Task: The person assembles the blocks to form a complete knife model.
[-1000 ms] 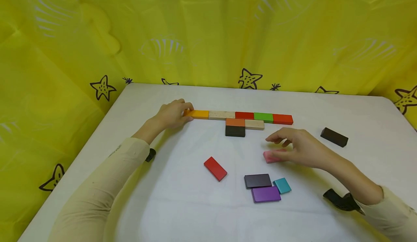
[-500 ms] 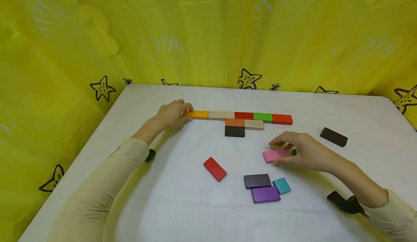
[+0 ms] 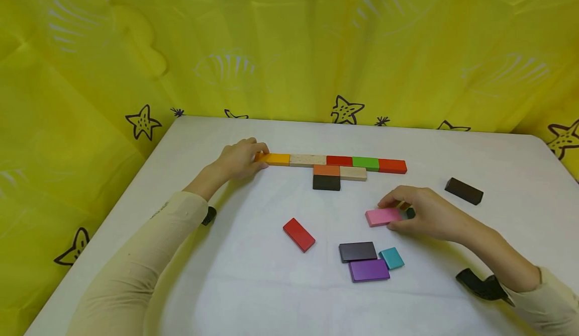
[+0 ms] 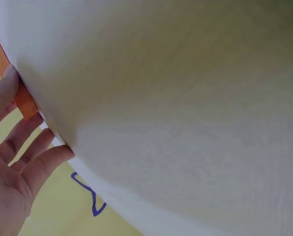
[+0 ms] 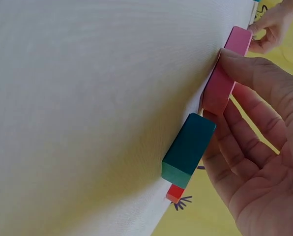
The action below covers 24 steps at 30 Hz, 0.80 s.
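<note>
Currently pinching a pink block (image 3: 381,217) in the right hand (image 3: 427,214), at nine o'clock, and gripping a yellow-orange block (image 3: 278,159) in the left hand (image 3: 238,160), at three o'clock.

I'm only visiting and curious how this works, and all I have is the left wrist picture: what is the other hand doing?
Observer: The right hand pinches a pink block between thumb and fingers.
Visitor: Is anything close to that block?
Observer: Yes, a dark green block lies near its palm-side end; the right wrist view shows it best.
Visitor: And the orange block in my picture, what is it part of?
Observer: The head view shows it at one end of a row of blocks, with a red block at the far end.
</note>
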Each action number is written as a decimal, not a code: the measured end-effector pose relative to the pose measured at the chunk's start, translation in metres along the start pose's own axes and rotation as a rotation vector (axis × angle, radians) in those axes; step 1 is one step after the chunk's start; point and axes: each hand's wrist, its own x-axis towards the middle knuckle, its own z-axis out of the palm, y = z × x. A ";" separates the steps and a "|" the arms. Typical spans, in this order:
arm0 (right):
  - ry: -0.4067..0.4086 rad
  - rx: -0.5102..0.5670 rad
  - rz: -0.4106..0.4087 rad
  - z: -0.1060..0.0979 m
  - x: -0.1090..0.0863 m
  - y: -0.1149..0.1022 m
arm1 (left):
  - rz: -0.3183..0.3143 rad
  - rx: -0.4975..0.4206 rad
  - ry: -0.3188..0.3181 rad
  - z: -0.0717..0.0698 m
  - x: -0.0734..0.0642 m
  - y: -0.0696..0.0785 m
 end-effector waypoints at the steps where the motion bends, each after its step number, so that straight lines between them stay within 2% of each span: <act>1: 0.000 -0.005 -0.003 0.000 0.000 0.000 | 0.001 0.000 -0.001 0.000 0.000 0.000; 8: 0.005 -0.026 -0.030 0.001 0.001 0.000 | -0.008 -0.002 -0.009 0.000 0.002 0.000; 14: 0.050 -0.020 -0.056 0.003 0.005 0.000 | -0.009 -0.006 -0.012 0.001 0.002 0.000; 24: 0.104 -0.016 -0.021 0.004 0.018 -0.005 | 0.004 -0.008 -0.002 0.000 0.000 0.000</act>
